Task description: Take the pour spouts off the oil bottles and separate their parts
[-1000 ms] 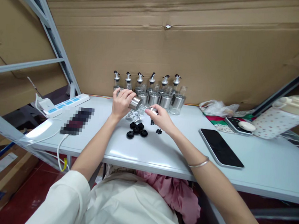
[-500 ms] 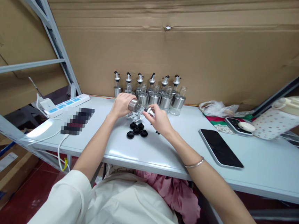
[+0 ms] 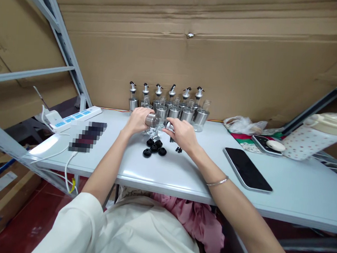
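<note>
My left hand (image 3: pixel 137 120) is closed around an oil bottle (image 3: pixel 151 120) of clear glass with a steel sleeve. The bottle lies on its side in the air, its mouth toward the right. At the mouth, my right hand (image 3: pixel 184 133) pinches a pourer spout (image 3: pixel 168 125), partly covered by the fingers; whether it sits inside the neck I cannot tell. Below the hands lie several black rubber stoppers (image 3: pixel 154 148), with silver-white spout parts (image 3: pixel 155 134) just behind them. Small black pieces (image 3: pixel 178 150) rest under my right hand.
Along the cardboard stand several bottles with pourers (image 3: pixel 133 101), and in front of them several open-necked bottles (image 3: pixel 201 117). A phone (image 3: pixel 247 169), a plastic bag (image 3: pixel 245 125) and a dotted jug (image 3: pixel 311 139) are at right. A power strip (image 3: pixel 77 118) lies at left.
The right fingers and the spout have shifted slightly at the bottle's mouth. More of the small black pieces now shows below the right hand. The left hand keeps its grip on the bottle.
</note>
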`<act>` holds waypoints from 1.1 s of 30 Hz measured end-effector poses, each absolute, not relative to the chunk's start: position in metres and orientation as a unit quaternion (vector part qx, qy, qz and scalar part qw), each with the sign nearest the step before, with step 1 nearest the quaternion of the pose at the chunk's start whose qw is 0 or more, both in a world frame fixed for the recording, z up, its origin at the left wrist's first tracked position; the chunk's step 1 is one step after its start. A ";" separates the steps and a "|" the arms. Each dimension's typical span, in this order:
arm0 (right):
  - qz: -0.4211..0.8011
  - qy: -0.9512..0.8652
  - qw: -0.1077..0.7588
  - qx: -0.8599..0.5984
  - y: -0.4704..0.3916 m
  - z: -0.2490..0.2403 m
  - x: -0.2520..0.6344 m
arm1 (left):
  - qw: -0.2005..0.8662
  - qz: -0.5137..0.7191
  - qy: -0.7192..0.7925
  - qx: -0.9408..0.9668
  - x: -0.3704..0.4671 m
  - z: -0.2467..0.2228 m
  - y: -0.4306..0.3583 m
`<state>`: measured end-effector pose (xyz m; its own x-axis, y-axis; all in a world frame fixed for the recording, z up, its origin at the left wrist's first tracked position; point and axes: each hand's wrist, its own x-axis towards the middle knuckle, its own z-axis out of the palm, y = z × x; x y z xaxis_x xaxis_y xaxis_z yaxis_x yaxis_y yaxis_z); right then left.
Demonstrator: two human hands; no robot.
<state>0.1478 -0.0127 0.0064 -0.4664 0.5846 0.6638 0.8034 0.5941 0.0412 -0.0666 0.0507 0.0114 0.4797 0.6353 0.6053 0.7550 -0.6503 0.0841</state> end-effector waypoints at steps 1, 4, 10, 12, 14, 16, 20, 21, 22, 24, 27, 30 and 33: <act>-0.177 -0.838 0.310 -0.412 -0.012 0.007 0.148 | 0.097 -0.308 -0.408 -0.854 -0.067 0.012 0.050; -0.184 -0.836 0.318 -0.406 -0.013 0.008 0.148 | 0.098 -0.312 -0.403 -0.855 -0.068 0.013 0.050; -0.165 -0.834 0.340 -0.401 -0.015 0.009 0.144 | 0.184 -0.380 -0.384 -0.821 -0.073 0.015 0.049; -0.142 -0.833 0.350 -0.405 -0.015 0.008 0.142 | 0.228 -0.411 -0.388 -0.793 -0.075 0.015 0.049; -0.129 -0.829 0.360 -0.407 -0.015 0.007 0.140 | 0.247 -0.423 -0.393 -0.778 -0.077 0.013 0.049; -0.122 -0.828 0.368 -0.405 -0.014 0.005 0.138 | 0.247 -0.423 -0.399 -0.775 -0.078 0.011 0.051; -0.116 -0.828 0.377 -0.399 -0.013 0.001 0.139 | 0.240 -0.419 -0.396 -0.781 -0.079 0.008 0.052; -0.120 -0.827 0.382 -0.395 -0.012 0.000 0.139 | 0.240 -0.419 -0.396 -0.781 -0.079 0.008 0.052; -0.127 -0.825 0.390 -0.389 -0.012 -0.001 0.139 | 0.241 -0.418 -0.396 -0.781 -0.079 0.008 0.052; -0.145 -0.819 0.415 -0.369 -0.011 -0.002 0.139 | 0.245 -0.414 -0.403 -0.779 -0.080 0.010 0.051; -0.167 -0.807 0.453 -0.340 -0.008 -0.005 0.138 | 0.257 -0.411 -0.411 -0.772 -0.079 0.012 0.050; -0.171 -0.798 0.472 -0.332 -0.007 -0.007 0.137 | 0.261 -0.419 -0.406 -0.769 -0.076 0.010 0.050; -0.155 -0.791 0.492 -0.329 -0.007 -0.007 0.141 | 0.241 -0.447 -0.415 -0.754 -0.078 0.007 0.053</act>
